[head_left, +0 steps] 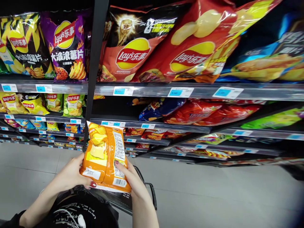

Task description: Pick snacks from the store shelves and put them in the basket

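An orange snack bag (104, 158) is held up in front of me, its back with printed text and a barcode facing my eyes. My left hand (77, 174) grips its lower left side, the thumb lying along the bottom edge. On the right side, my right hand (130, 177) has its thumb pressed on the white text panel. The fingers of both hands are mostly hidden behind the bag. Partly covered by the bag and my arm is a dark shopping basket (118, 199).
Shelves of chip bags run across the view, with large red bags (190, 53) and a purple bag (66, 47) on the upper level. A black post (95, 41) divides the shelving. Price tags line the shelf edge (152, 90). Grey tiled floor (201, 196) lies below.
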`<state>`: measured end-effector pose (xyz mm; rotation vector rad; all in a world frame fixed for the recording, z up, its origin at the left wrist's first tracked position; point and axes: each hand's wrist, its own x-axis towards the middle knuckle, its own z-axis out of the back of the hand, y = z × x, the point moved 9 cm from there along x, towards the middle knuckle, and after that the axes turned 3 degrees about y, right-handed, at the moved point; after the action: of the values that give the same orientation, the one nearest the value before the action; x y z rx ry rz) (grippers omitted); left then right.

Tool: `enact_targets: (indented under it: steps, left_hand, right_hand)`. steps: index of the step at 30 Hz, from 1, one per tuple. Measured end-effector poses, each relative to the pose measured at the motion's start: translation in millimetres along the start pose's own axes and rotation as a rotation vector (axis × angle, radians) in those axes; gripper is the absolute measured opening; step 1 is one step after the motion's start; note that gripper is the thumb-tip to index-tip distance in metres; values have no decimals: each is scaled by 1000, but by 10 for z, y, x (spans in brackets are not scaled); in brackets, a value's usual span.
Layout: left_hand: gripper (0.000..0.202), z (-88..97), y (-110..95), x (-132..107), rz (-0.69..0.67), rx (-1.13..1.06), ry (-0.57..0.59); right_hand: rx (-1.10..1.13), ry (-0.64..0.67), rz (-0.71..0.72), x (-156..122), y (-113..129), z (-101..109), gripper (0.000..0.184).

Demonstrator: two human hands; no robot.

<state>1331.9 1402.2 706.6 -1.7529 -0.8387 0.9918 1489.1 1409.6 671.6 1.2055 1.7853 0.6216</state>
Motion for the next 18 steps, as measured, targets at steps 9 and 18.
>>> enact_targets:
  steps: [9,18]
  left_hand:
    - [87,189,68,-29,-42,267,-104]
    - [92,-202,43,-20,-207,-298,78]
  right_hand:
    - [-382,-101,172,-4,197,10,59]
    - [-1598,-379,788,-429,185,-931,62]
